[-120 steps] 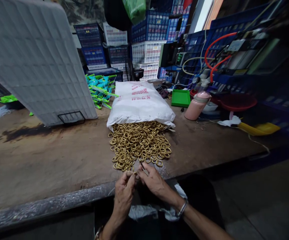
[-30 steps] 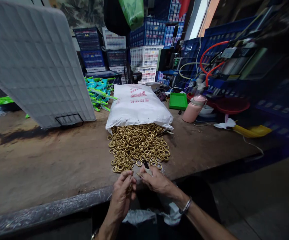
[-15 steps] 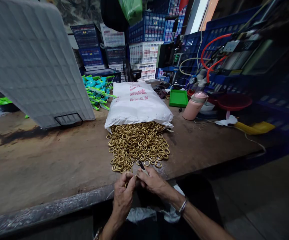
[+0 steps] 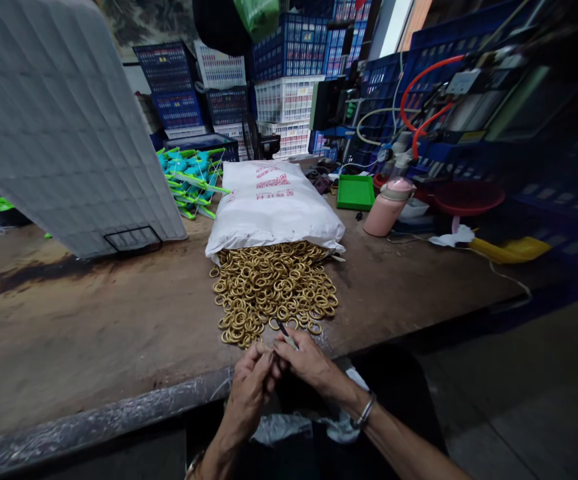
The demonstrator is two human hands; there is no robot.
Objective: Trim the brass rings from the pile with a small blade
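My left hand [image 4: 249,381] is closed with thumb and fingers pinched together. A gold ring, glimpsed between them a moment ago, is now mostly hidden by the fingers. Fingertips of my right hand [image 4: 305,360] meet those of the left just over the table's front edge. That right hand is closed around a small knife [image 4: 289,338] with a dark blade and a pale handle, the blade pointing up and away from me. Directly beyond both hands lies a heap of gold rings [image 4: 273,283], spilling from the mouth of a white printed sack [image 4: 273,213].
A tall white padded panel [image 4: 69,133] stands at left, with teal and lime-green plastic pieces [image 4: 193,180] behind it. To the right are a green tray [image 4: 355,193], a pink bottle [image 4: 387,210] and a machine with red hoses [image 4: 433,73]. Stacked crates [image 4: 289,100] fill the back.
My left-hand fingers have curled closer against the right fingertips, covering the ring. The knife stays in my right hand. The whole view has shifted slightly.
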